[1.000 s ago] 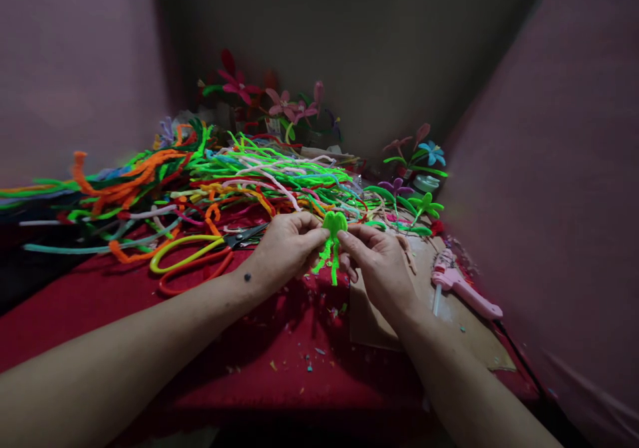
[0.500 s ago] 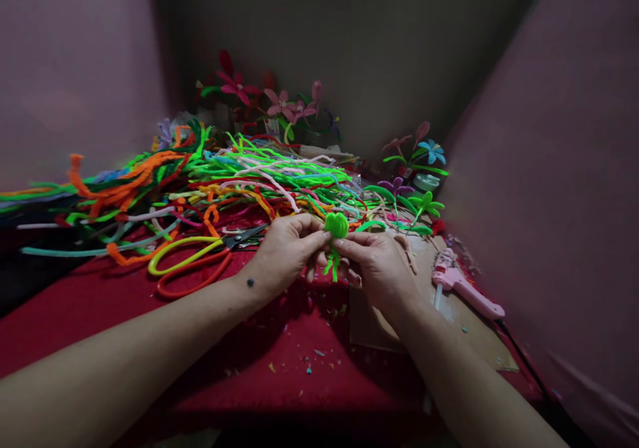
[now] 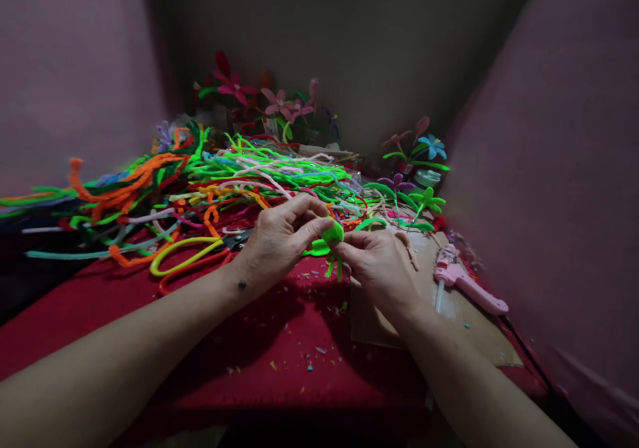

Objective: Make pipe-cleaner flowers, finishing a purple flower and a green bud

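Between my two hands is a bright green pipe cleaner flower (image 3: 333,232), its petals looped and its loose ends hanging down. My left hand (image 3: 289,231) pinches an upper petal between thumb and forefinger. Lower down, my right hand (image 3: 372,261) grips the flower's base near the dangling ends. Another green petal spreads out to the left beneath my left fingers. Scissors (image 3: 187,258) with one yellow and one red handle lie beside my left wrist, their blades partly hidden by that hand.
A heap of coloured pipe cleaners (image 3: 279,168) fills the back of the red-covered table (image 3: 239,361). Finished pipe cleaner flowers (image 3: 429,145) stand behind and at right. A pink glue gun (image 3: 466,285) rests on cardboard (image 3: 384,325), its cord running right. Small clippings are scattered in front.
My left hand has risen slightly and shifted its pinch on the flower. The petals, bunched upright before, are now spread, with one pointing left. My right hand keeps its hold.
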`<state>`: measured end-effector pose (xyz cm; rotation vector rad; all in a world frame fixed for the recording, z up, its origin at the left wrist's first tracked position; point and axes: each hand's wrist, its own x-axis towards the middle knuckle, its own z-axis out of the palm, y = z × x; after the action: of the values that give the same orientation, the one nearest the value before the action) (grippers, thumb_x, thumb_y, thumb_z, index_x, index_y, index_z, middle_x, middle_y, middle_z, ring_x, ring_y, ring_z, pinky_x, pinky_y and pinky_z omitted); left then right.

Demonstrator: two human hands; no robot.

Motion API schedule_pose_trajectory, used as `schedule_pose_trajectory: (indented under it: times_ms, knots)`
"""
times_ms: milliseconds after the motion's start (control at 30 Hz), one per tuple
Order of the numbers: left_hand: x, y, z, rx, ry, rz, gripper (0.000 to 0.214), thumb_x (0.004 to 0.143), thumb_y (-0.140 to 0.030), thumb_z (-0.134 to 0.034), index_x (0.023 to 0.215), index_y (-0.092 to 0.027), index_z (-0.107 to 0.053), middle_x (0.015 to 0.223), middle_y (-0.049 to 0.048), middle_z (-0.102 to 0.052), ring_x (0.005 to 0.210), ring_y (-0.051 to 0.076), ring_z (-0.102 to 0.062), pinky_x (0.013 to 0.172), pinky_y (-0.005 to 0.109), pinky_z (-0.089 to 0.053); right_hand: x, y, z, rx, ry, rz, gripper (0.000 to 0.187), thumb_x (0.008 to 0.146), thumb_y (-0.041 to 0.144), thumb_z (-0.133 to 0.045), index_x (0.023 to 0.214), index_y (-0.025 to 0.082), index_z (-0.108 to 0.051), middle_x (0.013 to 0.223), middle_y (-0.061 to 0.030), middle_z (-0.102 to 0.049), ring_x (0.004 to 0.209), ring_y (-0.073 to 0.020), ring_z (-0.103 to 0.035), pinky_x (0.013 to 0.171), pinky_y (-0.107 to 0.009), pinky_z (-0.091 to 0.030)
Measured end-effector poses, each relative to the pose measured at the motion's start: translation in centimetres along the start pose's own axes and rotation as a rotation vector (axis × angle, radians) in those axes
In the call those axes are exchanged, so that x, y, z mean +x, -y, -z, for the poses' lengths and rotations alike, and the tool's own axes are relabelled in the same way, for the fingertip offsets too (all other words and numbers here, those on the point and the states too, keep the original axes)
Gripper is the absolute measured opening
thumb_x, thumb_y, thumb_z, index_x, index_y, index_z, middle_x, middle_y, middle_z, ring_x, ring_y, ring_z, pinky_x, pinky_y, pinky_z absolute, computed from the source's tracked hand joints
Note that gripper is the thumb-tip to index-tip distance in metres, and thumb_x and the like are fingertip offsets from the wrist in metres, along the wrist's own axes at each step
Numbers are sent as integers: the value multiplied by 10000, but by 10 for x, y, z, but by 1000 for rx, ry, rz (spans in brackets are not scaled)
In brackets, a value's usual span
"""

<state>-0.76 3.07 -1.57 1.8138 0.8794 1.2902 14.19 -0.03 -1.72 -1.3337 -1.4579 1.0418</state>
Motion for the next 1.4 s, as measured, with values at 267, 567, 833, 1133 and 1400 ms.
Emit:
schedule_pose_trajectory:
  times_ms: [267, 567, 833, 1133, 1400]
  knots:
    - [1, 1, 4, 230, 51, -178, 57, 800, -179, -554, 756, -145, -568, 655, -22, -531, 562, 67, -455, 507, 176, -381, -4, 14, 1, -130, -2, -10, 212, 709, 95, -539, 500, 126, -547, 447, 68, -376, 445, -45, -296, 440, -204, -235]
    - [2, -1, 11, 361, 137, -370, 70, 819, -132, -519, 800, -144, -586, 657, -27, -547, 571, 64, -479, 539, 171, -395, -2, 6, 4, -160, 20, 43, 259, 697, 78, -524, 453, 144, -471, 425, 73, -349, 436, -44, -291, 421, -203, -208]
    - [0, -3, 11, 531, 104, -446, 83, 822, -147, -513, 783, -135, -586, 636, -23, -548, 540, 67, -485, 520, 179, -388, 0, -1, 4, 156, 85, -126, 114, 680, 185, -599, 599, 111, -632, 402, 58, -441, 335, -38, -334, 330, -184, -215]
    - [-1, 0, 10, 583, 36, -464, 80, 817, -143, -509, 798, -147, -587, 636, -30, -552, 520, 65, -464, 515, 187, -377, 5, -13, 4, 483, 101, -185, 232, 675, 269, -672, 836, 170, -539, 474, 62, -542, 306, -74, -463, 273, -158, -244]
    - [-4, -3, 10, 559, 42, -368, 81, 813, -171, -503, 785, -176, -579, 615, -34, -541, 503, 74, -442, 510, 205, -355, 9, -19, 7, 525, 93, -219, 272, 588, 292, -756, 702, 161, -547, 475, 74, -535, 321, -37, -415, 289, -145, -218]
